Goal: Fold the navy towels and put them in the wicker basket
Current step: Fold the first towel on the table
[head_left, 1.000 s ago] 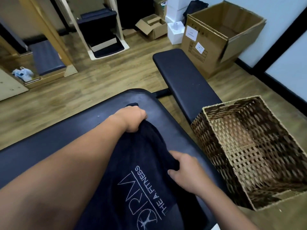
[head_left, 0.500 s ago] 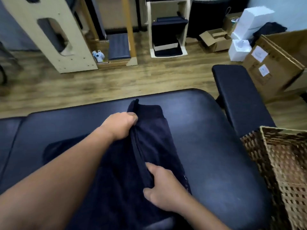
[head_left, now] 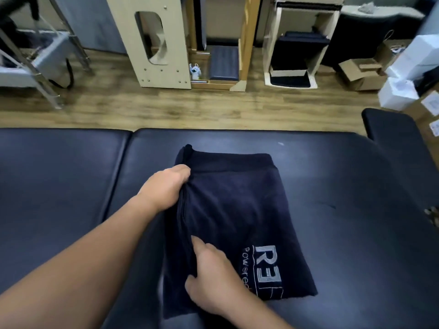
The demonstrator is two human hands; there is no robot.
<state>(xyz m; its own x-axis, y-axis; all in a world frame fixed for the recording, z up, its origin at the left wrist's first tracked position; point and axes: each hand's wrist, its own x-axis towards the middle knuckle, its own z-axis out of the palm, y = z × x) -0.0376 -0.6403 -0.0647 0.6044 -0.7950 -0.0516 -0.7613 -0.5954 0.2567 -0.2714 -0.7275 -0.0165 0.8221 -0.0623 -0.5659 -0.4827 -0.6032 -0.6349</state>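
My right hand sits nearest me, at about six o'clock, fingers curled around the folded left edge of the navy towel, thumb on top. The towel lies flat on the dark padded table, white lettering showing at its near right corner. At about eleven o'clock from that hand, my left hand pinches the same folded edge closer to the towel's far end. At three o'clock a sliver of the wicker basket peeks in at the frame's edge, well apart from the towel. Beyond the table, toward twelve o'clock, wooden floor runs to pale wooden furniture; cardboard boxes stand at two o'clock.
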